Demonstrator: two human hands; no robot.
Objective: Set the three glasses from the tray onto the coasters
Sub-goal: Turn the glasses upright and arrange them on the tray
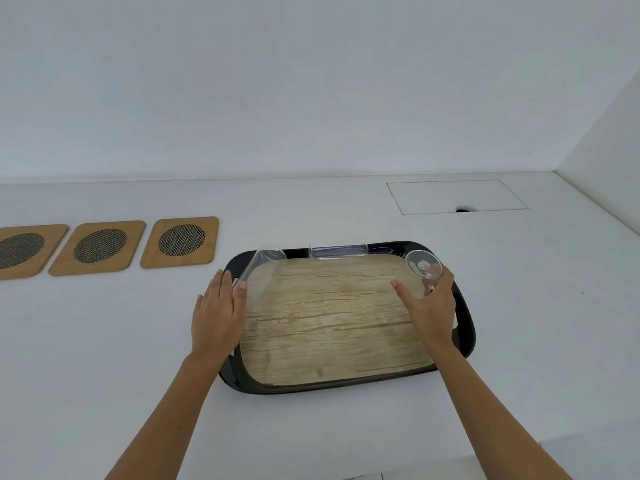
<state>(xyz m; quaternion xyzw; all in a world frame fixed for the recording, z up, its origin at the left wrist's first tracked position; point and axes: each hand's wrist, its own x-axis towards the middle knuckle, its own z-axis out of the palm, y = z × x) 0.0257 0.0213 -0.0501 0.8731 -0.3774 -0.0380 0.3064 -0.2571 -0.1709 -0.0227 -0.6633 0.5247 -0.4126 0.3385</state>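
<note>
A black tray (pixel 346 388) with a wood-look floor lies in front of me. Three clear glasses are on it. One glass (pixel 337 252) lies on its side along the far rim. My left hand (pixel 218 313) grips a tilted glass (pixel 263 268) at the tray's left edge. My right hand (pixel 431 306) grips another tilted glass (pixel 422 266) at the far right corner, its mouth facing me. Three wooden coasters with dark mesh ovals lie in a row to the left: the nearest (pixel 180 242), the middle (pixel 98 247), the far-left (pixel 24 251), partly cut off by the frame.
The white table (pixel 346 427) meets a white wall at the back and another on the right. A thin rectangular outline (pixel 457 197) with a small dark hole is set into the table behind the tray.
</note>
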